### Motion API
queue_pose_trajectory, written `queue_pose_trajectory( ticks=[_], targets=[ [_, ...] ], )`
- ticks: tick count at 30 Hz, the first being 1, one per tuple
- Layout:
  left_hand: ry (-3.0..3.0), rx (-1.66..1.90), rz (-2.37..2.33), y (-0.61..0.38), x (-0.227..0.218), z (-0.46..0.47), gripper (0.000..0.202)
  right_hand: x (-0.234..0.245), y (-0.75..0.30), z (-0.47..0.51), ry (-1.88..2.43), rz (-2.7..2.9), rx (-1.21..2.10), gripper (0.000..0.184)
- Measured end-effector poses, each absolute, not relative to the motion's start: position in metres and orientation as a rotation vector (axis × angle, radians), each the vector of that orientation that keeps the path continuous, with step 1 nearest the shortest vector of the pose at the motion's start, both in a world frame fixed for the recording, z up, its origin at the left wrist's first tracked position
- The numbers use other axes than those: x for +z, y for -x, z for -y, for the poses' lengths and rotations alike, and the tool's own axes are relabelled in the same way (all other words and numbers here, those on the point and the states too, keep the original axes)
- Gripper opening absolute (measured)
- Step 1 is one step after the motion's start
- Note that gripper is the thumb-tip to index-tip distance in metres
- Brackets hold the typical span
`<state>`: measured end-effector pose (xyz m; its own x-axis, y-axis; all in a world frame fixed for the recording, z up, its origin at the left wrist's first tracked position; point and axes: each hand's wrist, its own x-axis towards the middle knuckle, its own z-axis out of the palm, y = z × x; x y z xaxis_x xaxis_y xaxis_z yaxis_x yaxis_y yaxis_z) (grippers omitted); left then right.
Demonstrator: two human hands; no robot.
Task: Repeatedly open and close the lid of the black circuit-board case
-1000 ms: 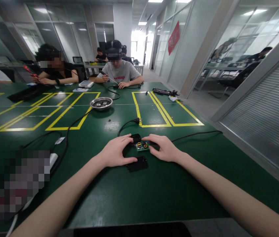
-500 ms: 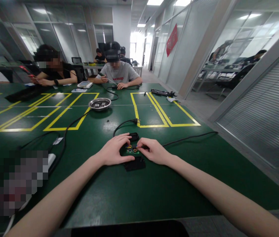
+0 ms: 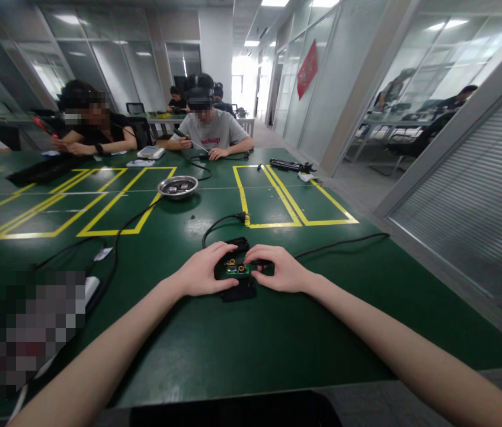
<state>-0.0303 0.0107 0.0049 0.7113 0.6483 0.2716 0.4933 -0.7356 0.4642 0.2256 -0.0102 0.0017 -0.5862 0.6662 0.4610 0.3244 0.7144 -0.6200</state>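
Between my hands is a small green circuit board (image 3: 238,271) with copper-wound ring coils on top. A black plastic case half (image 3: 240,291) lies on its near side, and another dark case piece (image 3: 242,242) on its far side. My left hand (image 3: 201,270) curves around the left of these parts, fingertips at the far piece and thumb on the near one. My right hand (image 3: 280,268) is curled at the board's right end, fingers and thumb bent around that edge. A black cable passes under or behind the right hand; its end is hidden.
A black plug (image 3: 242,217) with its cord lies just beyond the hands. Further off are a metal bowl (image 3: 178,187) holding small parts and a black folded tool or stand (image 3: 292,165). A blurred-out object is at lower left. Co-workers sit across the green table (image 3: 295,344).
My right hand's pinch over the board has loosened, with finger and thumb now further apart at its right end. The near case half sits closer to the board. My left hand has barely moved.
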Motion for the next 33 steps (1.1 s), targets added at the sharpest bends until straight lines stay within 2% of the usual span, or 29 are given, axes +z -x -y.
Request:
queue_pose_trajectory(
  ticks=[15,25,30,33],
  targets=[
    [-2.607,0.596,-0.923,0.029,0.009,-0.015,0.059,-0.001,-0.225,0.010,0.679,2.324,0.549,0.038],
    [-2.534,0.669,-0.935,0.032,0.003,-0.018,0.052,-0.006,-0.225,0.006,0.737,2.325,0.496,0.034],
    [-2.462,0.877,-1.043,0.033,0.007,-0.018,0.030,-0.004,-0.226,0.007,0.738,2.317,0.511,0.037],
    [-2.478,0.877,-1.231,0.034,0.009,-0.021,0.031,-0.003,-0.226,0.008,0.723,2.292,0.518,0.040]
  ],
)
